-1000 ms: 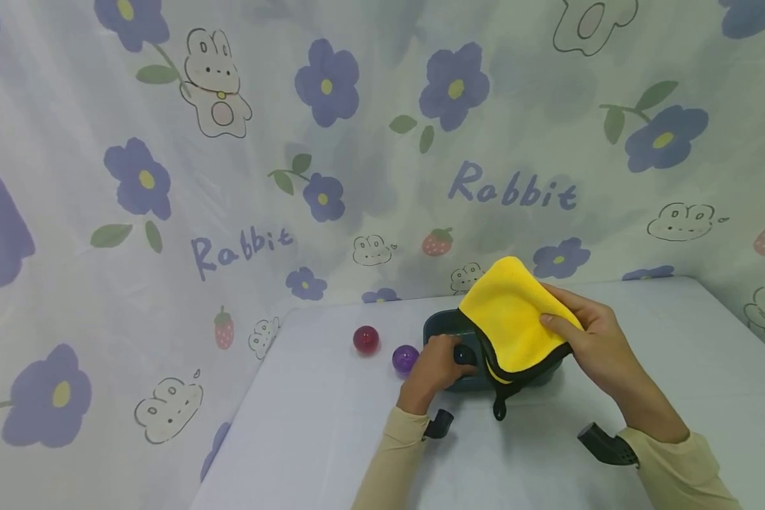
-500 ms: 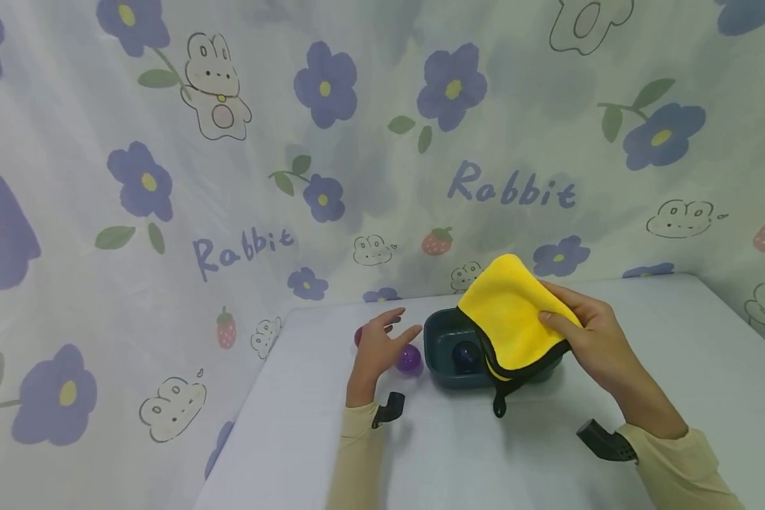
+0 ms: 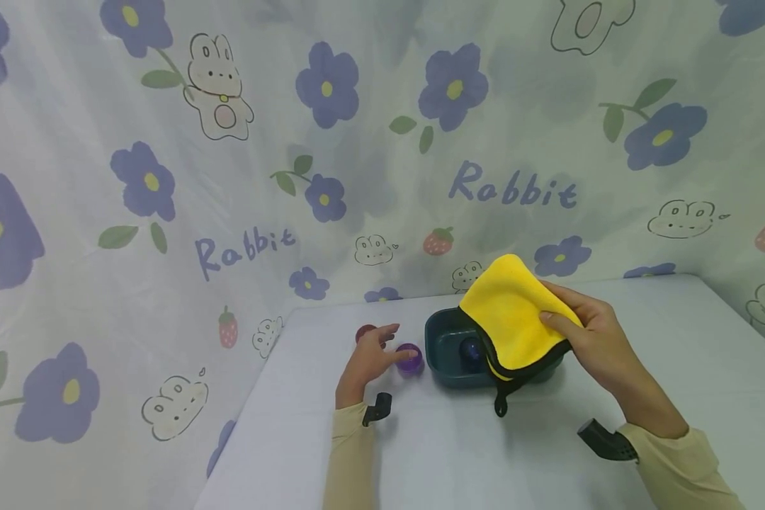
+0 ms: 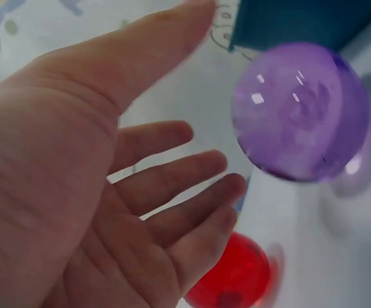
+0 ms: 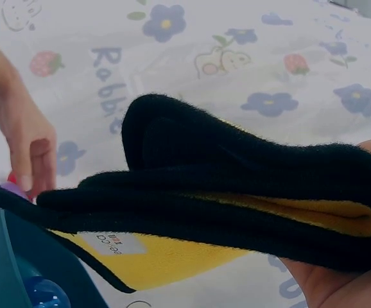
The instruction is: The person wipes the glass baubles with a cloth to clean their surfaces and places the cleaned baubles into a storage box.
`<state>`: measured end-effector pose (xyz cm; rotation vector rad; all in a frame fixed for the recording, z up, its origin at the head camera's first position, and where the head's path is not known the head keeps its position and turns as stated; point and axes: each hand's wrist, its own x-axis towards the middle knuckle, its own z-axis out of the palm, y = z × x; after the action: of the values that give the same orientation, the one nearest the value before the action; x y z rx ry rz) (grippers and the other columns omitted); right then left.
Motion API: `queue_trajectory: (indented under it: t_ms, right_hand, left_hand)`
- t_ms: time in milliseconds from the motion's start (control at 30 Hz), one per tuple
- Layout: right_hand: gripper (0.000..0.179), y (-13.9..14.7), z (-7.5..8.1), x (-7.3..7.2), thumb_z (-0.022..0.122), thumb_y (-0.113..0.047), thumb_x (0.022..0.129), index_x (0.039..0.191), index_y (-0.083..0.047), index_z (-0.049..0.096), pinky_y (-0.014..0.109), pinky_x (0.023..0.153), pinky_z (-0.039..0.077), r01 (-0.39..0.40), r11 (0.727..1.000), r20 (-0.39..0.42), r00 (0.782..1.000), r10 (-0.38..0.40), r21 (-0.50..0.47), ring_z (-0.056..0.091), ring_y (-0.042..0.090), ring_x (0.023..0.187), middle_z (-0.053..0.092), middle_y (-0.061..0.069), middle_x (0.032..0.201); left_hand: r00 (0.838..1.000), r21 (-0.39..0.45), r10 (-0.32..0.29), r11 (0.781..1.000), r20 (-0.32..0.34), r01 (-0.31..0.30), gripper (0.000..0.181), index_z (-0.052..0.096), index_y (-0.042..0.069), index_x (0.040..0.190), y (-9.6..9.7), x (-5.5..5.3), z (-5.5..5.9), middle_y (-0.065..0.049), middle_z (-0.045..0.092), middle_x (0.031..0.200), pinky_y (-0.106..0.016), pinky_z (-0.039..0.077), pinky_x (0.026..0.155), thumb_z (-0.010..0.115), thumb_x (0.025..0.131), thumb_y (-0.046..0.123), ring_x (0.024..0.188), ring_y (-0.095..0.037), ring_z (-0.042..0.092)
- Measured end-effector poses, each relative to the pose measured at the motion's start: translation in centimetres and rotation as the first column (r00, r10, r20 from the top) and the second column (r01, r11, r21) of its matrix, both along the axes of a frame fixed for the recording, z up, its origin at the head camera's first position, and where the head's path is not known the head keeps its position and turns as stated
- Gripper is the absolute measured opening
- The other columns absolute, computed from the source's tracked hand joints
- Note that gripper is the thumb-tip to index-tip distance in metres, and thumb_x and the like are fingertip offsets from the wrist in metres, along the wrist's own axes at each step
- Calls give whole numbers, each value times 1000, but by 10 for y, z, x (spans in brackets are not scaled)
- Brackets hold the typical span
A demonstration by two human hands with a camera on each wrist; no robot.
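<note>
My left hand point(image 3: 365, 363) is over the table with its fingers spread, beside a clear purple ball point(image 3: 411, 365). In the left wrist view the purple ball point(image 4: 301, 112) lies in front of the thumb and fingertips, apart from them. Partly behind that hand is a red ball point(image 3: 363, 331). My right hand point(image 3: 594, 343) pinches a folded yellow cloth point(image 3: 516, 319) with black edging and a hanging loop, thumb on its near face. Below the cloth stands a dark teal plastic box point(image 3: 443, 372). A dark blue ball point(image 3: 470, 350) sits inside it; the cloth covers the box's right part.
A white cloth covers the table point(image 3: 472, 453). Behind it hangs a curtain point(image 3: 382, 177) printed with flowers and rabbits. Each sleeve carries a black wrist mount point(image 3: 607, 444).
My left hand has drawn out of the box, leaving the dark blue ball in it, and moved left beside the purple ball. The right hand and yellow cloth have stayed nearly still.
</note>
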<state>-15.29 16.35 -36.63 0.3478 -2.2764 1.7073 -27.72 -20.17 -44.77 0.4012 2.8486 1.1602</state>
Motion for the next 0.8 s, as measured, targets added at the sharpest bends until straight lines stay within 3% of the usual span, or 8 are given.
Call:
queue_trajectory:
  t_ms: [267, 567, 800]
  right_hand:
    - [51, -1, 1, 0, 56, -19, 108, 156, -6, 44, 9, 89, 55, 2, 1000, 15, 1000, -2, -3, 65, -4, 105, 57, -7, 136]
    - [51, -2, -1, -1, 56, -19, 108, 156, -5, 44, 8, 91, 55, -9, 1000, 13, 1000, 9, -14, 64, -5, 107, 57, -14, 134]
    - [51, -3, -1, 0, 56, -19, 108, 156, -5, 44, 7, 92, 53, -1, 1000, 24, 1000, 1, -12, 63, -6, 108, 56, 8, 144]
  left_hand:
    - [993, -47, -69, 996, 97, 74, 87, 55, 5, 149, -6, 0, -8, -14, 58, 151, -56, 50, 112, 91, 78, 40, 135, -40, 59]
    - [991, -59, -108, 992, 83, 114, 77, 60, 3, 144, -4, -1, -11, -16, 65, 143, -54, 51, 111, 91, 79, 30, 131, -36, 64]
    - [994, -49, -69, 996, 83, 74, 65, 70, 7, 133, -2, -3, -14, -14, 75, 126, -48, 58, 103, 93, 76, 27, 112, -29, 71]
